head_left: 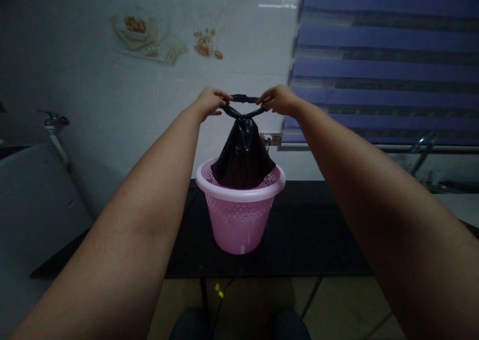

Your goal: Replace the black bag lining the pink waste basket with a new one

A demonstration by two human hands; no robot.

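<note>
A black plastic garbage bag (244,153) hangs gathered at its neck, its lower part inside the rim of a pink basket (239,225) with a perforated upper band. Above it, my left hand (212,103) pinches the left side of the bag's drawn-out black strap. Opposite, my right hand (277,100) grips the right side, so the strap forms a stretched loop between both hands. The bag's bottom is hidden by the basket's front wall. The basket stands upright on a black table (314,230).
A wall socket (273,139) with a white plug is behind the basket. A wall tap (54,119) and a white appliance (33,200) are at left; a sink faucet (422,153) is at right. A cable with a yellow tag (219,290) hangs below the table's front edge.
</note>
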